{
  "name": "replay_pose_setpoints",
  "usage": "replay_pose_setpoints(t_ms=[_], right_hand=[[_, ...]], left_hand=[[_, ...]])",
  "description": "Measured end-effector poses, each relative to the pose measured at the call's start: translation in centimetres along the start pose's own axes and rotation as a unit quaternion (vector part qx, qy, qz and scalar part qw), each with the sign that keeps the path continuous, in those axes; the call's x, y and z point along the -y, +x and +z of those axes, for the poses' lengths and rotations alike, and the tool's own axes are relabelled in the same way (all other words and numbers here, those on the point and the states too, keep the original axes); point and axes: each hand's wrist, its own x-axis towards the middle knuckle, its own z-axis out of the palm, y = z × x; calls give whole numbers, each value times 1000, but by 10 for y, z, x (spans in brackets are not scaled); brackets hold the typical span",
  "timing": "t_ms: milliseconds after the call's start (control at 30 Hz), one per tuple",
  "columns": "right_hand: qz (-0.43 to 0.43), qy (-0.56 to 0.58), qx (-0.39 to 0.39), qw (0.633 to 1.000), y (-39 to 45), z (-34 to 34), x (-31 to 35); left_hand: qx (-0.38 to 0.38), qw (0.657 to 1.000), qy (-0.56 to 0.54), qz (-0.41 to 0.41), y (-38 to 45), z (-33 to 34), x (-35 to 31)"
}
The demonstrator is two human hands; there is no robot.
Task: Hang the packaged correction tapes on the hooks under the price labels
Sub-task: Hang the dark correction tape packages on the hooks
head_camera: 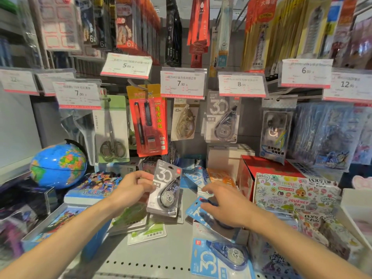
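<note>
A person stands at a crowded stationery display. Their left hand [132,187] pinches a grey packaged correction tape [166,190] by its left edge, holding it upright above the shelf [153,260]. The right hand [222,206] reaches with fingers spread loosely over a blue pack [196,211] lying flat, touching it but not yet closed on it. Another blue pack [219,258] lies nearer the shelf's front edge. A matching grey pack [222,117] already hangs under the 8.00 price label [241,84]. The packs look light, stiff card with a slick plastic blister; best held at the card edge, keeping the top hole free. Neighbouring hung goods crowd the hooks, leaving little room
</note>
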Motion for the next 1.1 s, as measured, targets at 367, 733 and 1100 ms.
replay_pose_setpoints(t_ms=[367,733,1100], right_hand=[[-11,239,-58,969,-11,-18,32],[12,191,-211,958,-33,-33,3],[31,57,-314,947,-57,-63,-35]], left_hand=[[38,994,-79,70,-26,39,-41],[75,984,-78,138,-33,80,-82],[-217,655,453,564,-33,52,-140]])
